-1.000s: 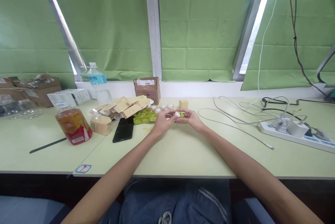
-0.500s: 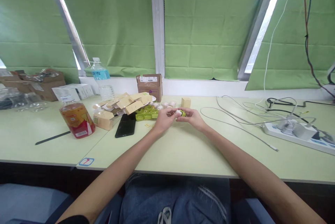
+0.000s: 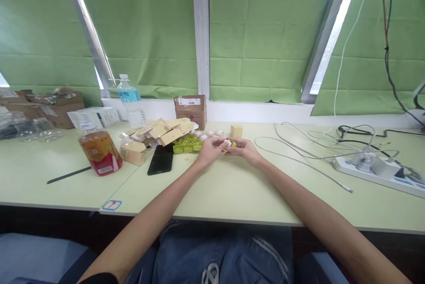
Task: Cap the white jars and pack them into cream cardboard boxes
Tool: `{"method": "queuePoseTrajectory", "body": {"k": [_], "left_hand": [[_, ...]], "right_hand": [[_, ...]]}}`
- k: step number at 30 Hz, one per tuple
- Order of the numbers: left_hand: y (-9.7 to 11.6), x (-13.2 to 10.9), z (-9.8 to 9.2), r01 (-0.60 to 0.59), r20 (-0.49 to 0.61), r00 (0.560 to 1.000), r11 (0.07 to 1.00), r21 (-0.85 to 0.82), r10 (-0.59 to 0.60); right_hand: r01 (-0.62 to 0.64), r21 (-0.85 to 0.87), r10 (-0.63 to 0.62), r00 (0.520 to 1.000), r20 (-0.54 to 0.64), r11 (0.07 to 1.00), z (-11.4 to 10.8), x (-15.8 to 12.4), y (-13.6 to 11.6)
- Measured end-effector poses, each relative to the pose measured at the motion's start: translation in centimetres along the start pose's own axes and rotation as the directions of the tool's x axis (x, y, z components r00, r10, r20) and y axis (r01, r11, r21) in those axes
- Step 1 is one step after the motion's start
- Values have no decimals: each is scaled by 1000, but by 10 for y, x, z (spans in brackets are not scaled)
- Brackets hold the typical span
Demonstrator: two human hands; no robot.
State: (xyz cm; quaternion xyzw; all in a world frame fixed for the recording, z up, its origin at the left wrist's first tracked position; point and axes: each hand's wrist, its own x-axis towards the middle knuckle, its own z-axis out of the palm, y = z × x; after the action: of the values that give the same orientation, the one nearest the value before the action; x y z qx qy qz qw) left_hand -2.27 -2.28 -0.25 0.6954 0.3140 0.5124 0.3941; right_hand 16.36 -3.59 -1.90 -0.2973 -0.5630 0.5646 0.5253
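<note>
Above the table, my left hand (image 3: 209, 150) and my right hand (image 3: 248, 150) meet fingertip to fingertip. Between them is a small white rounded piece (image 3: 228, 143), pinched by my left fingers. A small green case (image 3: 233, 143) touches it on the right, in my right fingers; whether the two are joined cannot be made out. Just left of my hands lie several green cases (image 3: 187, 147). Behind my left hand sit several white rounded pieces (image 3: 210, 133). A small yellow loop (image 3: 188, 160) rests on the table near my left wrist.
A small tan box (image 3: 236, 131) stands behind my right hand. To the left are opened cartons (image 3: 166, 131), a phone (image 3: 161, 159), a drink bottle (image 3: 100, 151) and a water bottle (image 3: 132, 102). Cables and a power strip (image 3: 375, 171) lie at right.
My hands stay together in nearly the same place, still on the white piece and green case. The piece is turned slightly between my fingers. The whole view has shifted a little.
</note>
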Motion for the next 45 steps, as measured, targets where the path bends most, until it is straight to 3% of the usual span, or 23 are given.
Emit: {"method": "queuePoseTrajectory", "body": {"k": [11, 19, 26, 30, 33, 36, 38, 41, 45], "left_hand": [[-9, 1, 0, 58, -12, 998, 986, -156, -61], [2, -8, 3, -53, -9, 999, 996, 73, 53], [-1, -10, 11, -58, -53, 997, 997, 48, 60], [-4, -10, 12, -140, -86, 984, 980, 139, 153], [-5, -10, 10, -166, -89, 978, 959, 231, 191], [-6, -11, 7, -183, -43, 977, 919, 350, 211], [-6, -13, 5, -209, 17, 974, 875, 437, 224], [-3, -15, 3, -220, 84, 975, 833, 507, 207], [0, -16, 2, -141, 50, 990, 859, 492, 133]], "right_hand": [[38, -79, -34, 998, 47, 996, -1, 0, 2], [64, -98, -62, 998, 23, 993, 0, 2, 4], [79, -54, -81, 996, -27, 995, 3, 3, 7], [158, -230, -178, 981, -70, 960, 7, 2, 8], [182, -465, -238, 969, -64, 867, 10, 1, 4], [242, -650, -304, 953, 17, 721, 10, 0, 0], [276, -679, -298, 951, 89, 680, 9, 1, -1], [213, -597, -206, 975, 81, 774, 5, 3, 3], [127, -512, -140, 990, 14, 849, 1, 3, 7]]}}
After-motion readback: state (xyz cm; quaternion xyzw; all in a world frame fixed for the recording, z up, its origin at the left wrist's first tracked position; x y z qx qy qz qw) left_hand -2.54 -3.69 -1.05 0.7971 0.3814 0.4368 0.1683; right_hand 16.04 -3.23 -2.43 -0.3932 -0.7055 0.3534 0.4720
